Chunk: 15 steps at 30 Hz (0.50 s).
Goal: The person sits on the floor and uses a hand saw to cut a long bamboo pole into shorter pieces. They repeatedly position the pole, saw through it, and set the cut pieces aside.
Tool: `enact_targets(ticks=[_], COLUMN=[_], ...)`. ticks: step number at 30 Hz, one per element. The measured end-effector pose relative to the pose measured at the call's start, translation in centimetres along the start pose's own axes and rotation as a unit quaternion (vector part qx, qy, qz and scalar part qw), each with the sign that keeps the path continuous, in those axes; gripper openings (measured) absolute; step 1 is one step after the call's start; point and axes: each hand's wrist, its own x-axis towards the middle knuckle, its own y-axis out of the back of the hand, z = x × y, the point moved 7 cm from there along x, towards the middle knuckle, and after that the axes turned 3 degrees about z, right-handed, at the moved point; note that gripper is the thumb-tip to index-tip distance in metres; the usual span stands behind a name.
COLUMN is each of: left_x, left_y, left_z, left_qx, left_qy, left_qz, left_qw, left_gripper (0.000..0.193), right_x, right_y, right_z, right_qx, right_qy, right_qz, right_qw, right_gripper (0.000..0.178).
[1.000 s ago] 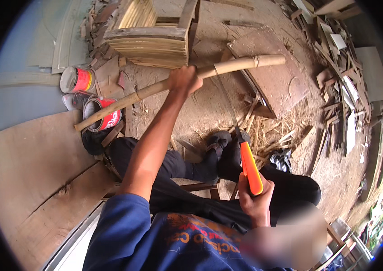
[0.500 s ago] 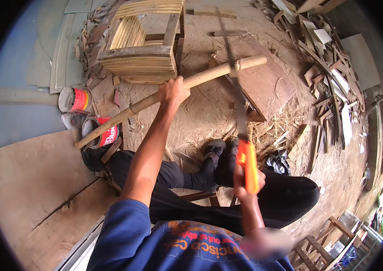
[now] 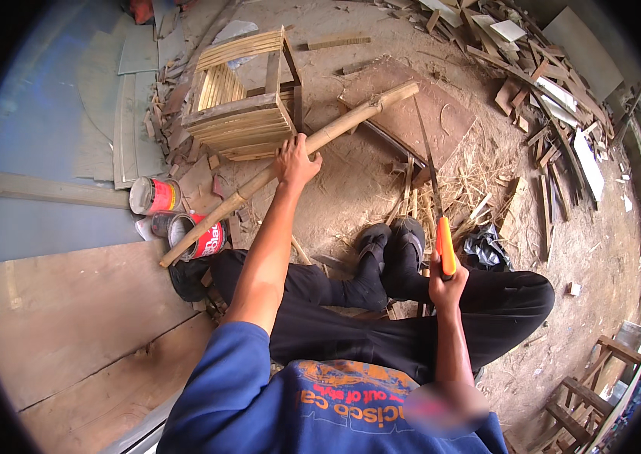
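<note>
My left hand (image 3: pixel 295 161) wraps over a bamboo pole (image 3: pixel 343 125), gripping it a little beyond its middle. The pole slants from the paint cans at the lower left up to the far right. My right hand (image 3: pixel 447 284) is closed round the orange handle of a hand saw (image 3: pixel 428 147). Its thin blade points away from me, and its tip is by the pole's far end; whether they touch I cannot tell. A slatted bamboo stool-like frame (image 3: pixel 237 121) lies beyond my left hand. My crossed legs (image 3: pixel 366 333) are below the pole.
Two paint cans, one upper (image 3: pixel 155 196) and one lower (image 3: pixel 207 238), stand at the left by a plywood sheet (image 3: pixel 71 310). A brown board (image 3: pixel 411 113) lies ahead, with straw-like shavings (image 3: pixel 456 185) beside it. Wood scraps (image 3: pixel 555 106) pile up at the far right.
The saw has swung right and drawn back; its blade crossed over the pole before and now reaches only the far end. The whole view has shifted. My left hand keeps its hold.
</note>
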Motion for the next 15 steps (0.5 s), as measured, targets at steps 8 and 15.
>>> enact_targets(ticks=[8, 15], left_x=[-2.3, -2.2], left_y=[0.0, -0.5], left_z=[1.5, 1.0], left_qx=[0.048, 0.008], left_qy=[-0.008, 0.01], left_qz=[-0.013, -0.059], left_qw=[0.999, 0.998], left_gripper=[0.075, 0.081], right_x=[-0.4, -0.5], right_y=[0.8, 0.9], right_z=[1.8, 1.4], right_qx=[0.051, 0.07], right_qy=[-0.01, -0.049], right_qz=[0.018, 0.02], right_qw=[0.998, 0.996], right_gripper=[0.021, 0.021])
